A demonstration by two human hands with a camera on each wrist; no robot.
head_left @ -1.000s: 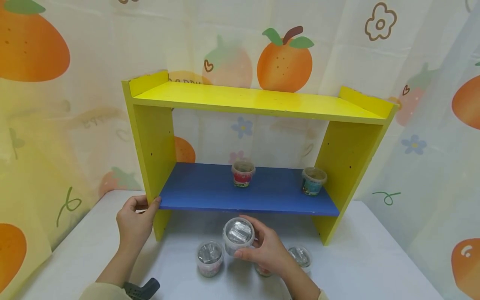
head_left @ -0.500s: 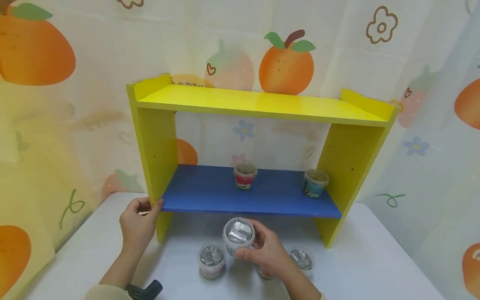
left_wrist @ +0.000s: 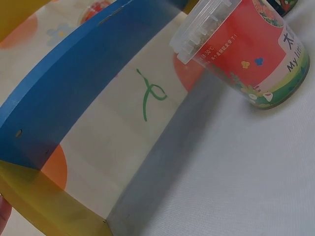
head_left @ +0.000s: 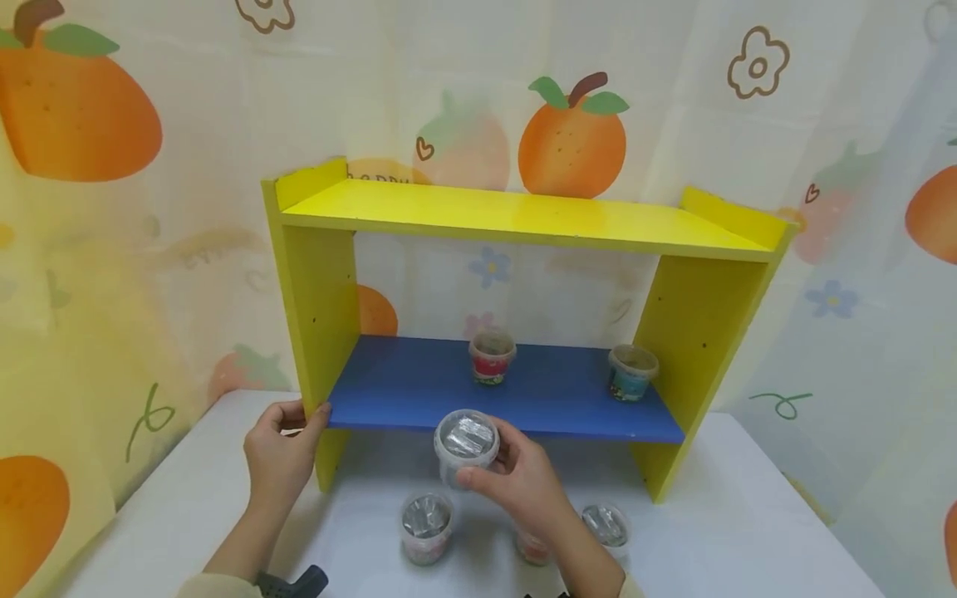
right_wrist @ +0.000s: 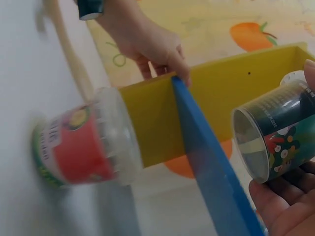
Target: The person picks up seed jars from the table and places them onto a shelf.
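Note:
My right hand (head_left: 527,486) holds a small clear plastic tub (head_left: 465,448) by its side, with a silver foil packet showing inside its top. In the right wrist view this tub (right_wrist: 285,130) has a dark green label with flowers. In the head view it overlaps the front edge of the blue shelf board (head_left: 419,394). At the left, my left hand (head_left: 280,457) grips the side panel (head_left: 321,316) of the yellow shelf unit, thumb by the blue board's corner. A red-labelled tub (head_left: 492,365) and a teal-labelled tub (head_left: 630,378) stand on that board.
On the white table (head_left: 718,531) before the shelf stand a foil-topped tub (head_left: 426,531), a partly hidden tub (head_left: 533,550) behind my right wrist, and another foil-topped tub (head_left: 607,527) to the right. A fruit-print curtain (head_left: 463,100) hangs behind the shelf.
My right hand has lifted the tub from below the blue board to the level of its front edge. My left hand keeps its grip on the side panel. The head view has shifted slightly.

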